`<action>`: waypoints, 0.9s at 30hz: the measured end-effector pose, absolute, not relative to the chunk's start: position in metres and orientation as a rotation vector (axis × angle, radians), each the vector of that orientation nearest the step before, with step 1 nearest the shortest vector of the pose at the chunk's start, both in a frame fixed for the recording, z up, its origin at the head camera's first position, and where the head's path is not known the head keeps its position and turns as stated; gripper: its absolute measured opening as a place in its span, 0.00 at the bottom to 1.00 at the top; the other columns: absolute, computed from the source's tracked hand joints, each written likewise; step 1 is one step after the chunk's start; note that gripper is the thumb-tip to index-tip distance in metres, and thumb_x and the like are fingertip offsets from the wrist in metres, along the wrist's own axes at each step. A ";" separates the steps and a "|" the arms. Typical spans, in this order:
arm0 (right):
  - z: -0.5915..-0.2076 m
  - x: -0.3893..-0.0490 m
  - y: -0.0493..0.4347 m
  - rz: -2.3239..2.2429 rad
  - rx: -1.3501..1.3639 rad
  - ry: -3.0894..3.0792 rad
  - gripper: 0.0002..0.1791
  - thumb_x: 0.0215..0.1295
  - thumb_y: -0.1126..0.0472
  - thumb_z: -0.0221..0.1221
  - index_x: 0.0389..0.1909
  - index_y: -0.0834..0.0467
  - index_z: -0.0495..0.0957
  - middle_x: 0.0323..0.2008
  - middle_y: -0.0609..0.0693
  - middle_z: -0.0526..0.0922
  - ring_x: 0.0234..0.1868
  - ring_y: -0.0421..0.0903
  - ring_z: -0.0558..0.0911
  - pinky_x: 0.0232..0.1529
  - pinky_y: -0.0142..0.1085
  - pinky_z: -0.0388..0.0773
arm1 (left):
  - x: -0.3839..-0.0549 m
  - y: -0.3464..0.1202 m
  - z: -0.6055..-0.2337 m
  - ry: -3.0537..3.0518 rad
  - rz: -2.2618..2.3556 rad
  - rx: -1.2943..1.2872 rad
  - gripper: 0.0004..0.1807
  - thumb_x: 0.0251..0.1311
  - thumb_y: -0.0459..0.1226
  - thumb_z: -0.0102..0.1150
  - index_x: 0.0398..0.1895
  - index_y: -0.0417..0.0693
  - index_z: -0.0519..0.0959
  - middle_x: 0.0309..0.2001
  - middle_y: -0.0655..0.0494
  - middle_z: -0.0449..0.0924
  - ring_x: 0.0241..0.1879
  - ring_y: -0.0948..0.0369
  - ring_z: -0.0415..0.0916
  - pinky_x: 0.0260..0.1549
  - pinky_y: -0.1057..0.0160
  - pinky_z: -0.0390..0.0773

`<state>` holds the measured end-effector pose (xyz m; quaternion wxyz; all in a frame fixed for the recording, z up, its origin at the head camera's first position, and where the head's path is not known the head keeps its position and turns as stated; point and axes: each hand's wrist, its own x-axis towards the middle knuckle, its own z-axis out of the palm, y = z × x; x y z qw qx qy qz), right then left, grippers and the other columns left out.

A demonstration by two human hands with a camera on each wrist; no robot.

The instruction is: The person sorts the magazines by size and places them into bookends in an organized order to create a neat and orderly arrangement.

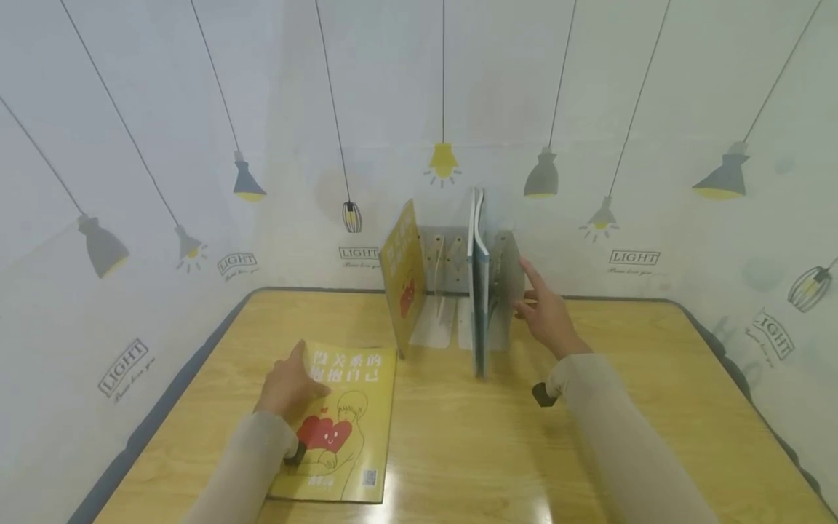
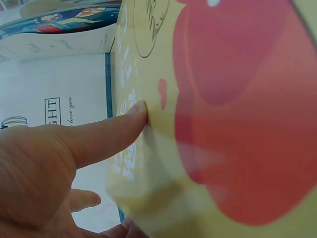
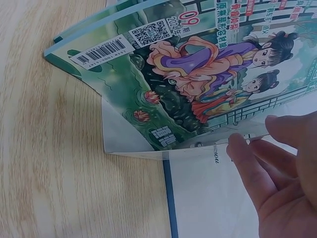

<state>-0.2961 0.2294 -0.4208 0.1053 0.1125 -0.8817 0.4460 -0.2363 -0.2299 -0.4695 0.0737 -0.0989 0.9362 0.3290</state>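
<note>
A thin yellow book (image 1: 366, 444) with a red heart on its cover lies flat on the table. My left hand (image 1: 288, 382) is at its upper left, the thumb (image 2: 109, 134) on the cover and the other fingers at the edge, partly hidden. Over to the right, my right hand (image 1: 550, 316) holds the near edge of a grey metal bookend (image 1: 513, 269) between thumb and fingers. Beside that panel stand upright magazines (image 1: 480, 291); the right wrist view shows an illustrated magazine cover (image 3: 208, 74).
Another yellow book (image 1: 402, 269) stands upright at the left side of the bookends. Their white base plate (image 1: 435, 324) rests on the wooden table (image 1: 458, 444). A wall (image 1: 406, 73) printed with hanging lamps rises behind and at both sides.
</note>
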 end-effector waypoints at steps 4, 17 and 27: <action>-0.421 -0.295 0.229 1.328 0.332 -2.592 0.49 0.68 0.70 0.57 0.77 0.35 0.41 0.54 0.74 0.73 0.42 0.59 0.84 0.42 0.50 0.82 | -0.234 -0.228 -0.473 2.835 0.925 -0.328 0.66 0.44 0.43 0.77 0.79 0.55 0.37 0.69 0.29 0.53 0.65 0.28 0.50 0.58 0.28 0.54; -0.421 -0.296 0.228 1.372 0.328 -2.565 0.49 0.67 0.71 0.58 0.77 0.35 0.43 0.54 0.75 0.72 0.43 0.60 0.84 0.43 0.49 0.82 | -0.236 -0.232 -0.471 2.781 0.985 -0.312 0.66 0.45 0.42 0.76 0.78 0.51 0.35 0.70 0.26 0.45 0.66 0.28 0.46 0.60 0.29 0.51; -0.422 -0.296 0.228 1.342 0.327 -2.573 0.48 0.68 0.71 0.57 0.77 0.36 0.42 0.55 0.76 0.72 0.41 0.60 0.85 0.43 0.50 0.82 | -0.241 -0.231 -0.475 2.796 1.001 -0.260 0.65 0.46 0.40 0.75 0.78 0.51 0.35 0.70 0.30 0.52 0.66 0.30 0.51 0.61 0.33 0.53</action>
